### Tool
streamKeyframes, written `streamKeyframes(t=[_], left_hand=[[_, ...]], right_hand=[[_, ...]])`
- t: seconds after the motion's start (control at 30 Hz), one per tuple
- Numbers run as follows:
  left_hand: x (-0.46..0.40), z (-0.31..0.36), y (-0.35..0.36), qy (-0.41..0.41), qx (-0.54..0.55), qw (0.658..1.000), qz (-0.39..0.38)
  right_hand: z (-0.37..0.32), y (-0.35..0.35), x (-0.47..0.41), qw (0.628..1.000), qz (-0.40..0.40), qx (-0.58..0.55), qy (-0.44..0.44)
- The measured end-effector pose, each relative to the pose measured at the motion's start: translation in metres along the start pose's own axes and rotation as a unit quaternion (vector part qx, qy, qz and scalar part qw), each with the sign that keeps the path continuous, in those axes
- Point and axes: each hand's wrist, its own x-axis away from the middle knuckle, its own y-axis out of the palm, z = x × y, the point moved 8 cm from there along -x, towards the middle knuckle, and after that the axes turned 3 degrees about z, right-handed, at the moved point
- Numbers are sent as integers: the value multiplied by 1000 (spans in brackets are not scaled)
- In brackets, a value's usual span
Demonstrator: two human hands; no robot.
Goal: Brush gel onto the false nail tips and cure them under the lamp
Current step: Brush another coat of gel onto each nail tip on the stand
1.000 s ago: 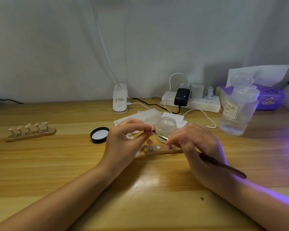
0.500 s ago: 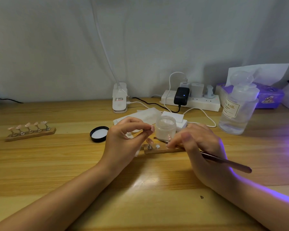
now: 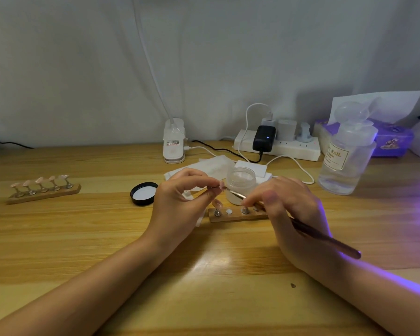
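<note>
My left hand (image 3: 180,202) pinches a small nail tip stand (image 3: 217,187) between thumb and forefinger, lifted above the wooden holder strip (image 3: 237,215). My right hand (image 3: 289,209) grips a dark brush (image 3: 325,240), whose metal ferrule and bristles reach left to the held tip. One pink tip (image 3: 216,204) stands on the strip's left end. An open gel jar (image 3: 240,181) stands just behind the hands. A second strip with several pink tips (image 3: 43,190) lies at the far left.
The jar's black lid (image 3: 144,193) lies left of my left hand. White wipes (image 3: 204,166), a white clip lamp base (image 3: 174,144), a power strip (image 3: 277,146), a clear liquid bottle (image 3: 344,161) and a purple tissue box (image 3: 390,139) line the back. Purple light falls from the right.
The brush tip has risen from near the strip back up to the tip held in my left hand. The left hand has hardly moved.
</note>
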Motion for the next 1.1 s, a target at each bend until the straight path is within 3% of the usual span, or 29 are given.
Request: streamKeyframes(t=[1.1], left_hand=[[0, 2, 1, -1, -10, 1000, -6]], right_hand=[[4, 3, 0, 999, -18, -27, 34]])
